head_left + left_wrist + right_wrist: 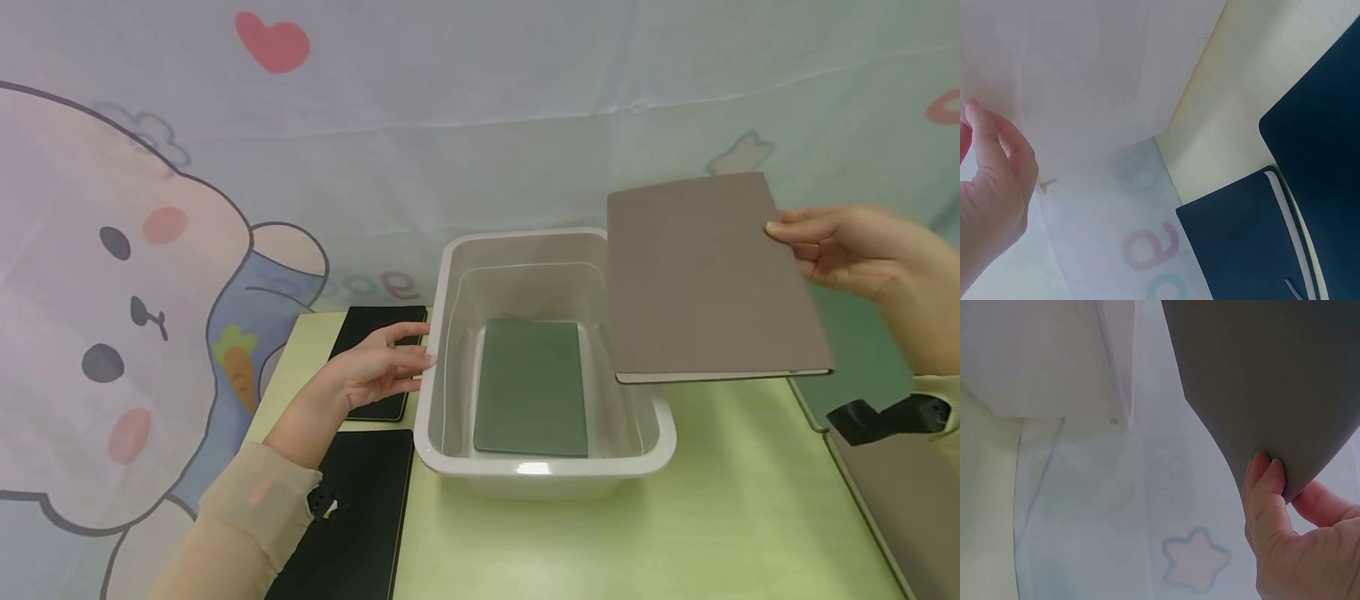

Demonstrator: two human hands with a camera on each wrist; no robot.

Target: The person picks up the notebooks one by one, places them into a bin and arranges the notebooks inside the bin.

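While the right hand [847,250] pinches a grey notebook [712,279] over the tub [442,333], the relaxed left hand [378,367] touches the tub's left rim; only the head view shows the green book [532,387] inside.

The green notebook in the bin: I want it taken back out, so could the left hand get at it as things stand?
Probably yes. The left hand rests open on the outer wall of the white bin, holding nothing. The bin has no lid, and the green notebook lies uncovered; the brown notebook hangs over the right side only.

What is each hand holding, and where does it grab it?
The right hand pinches the brown notebook at its far right corner. The left hand holds nothing; it touches the white tub.
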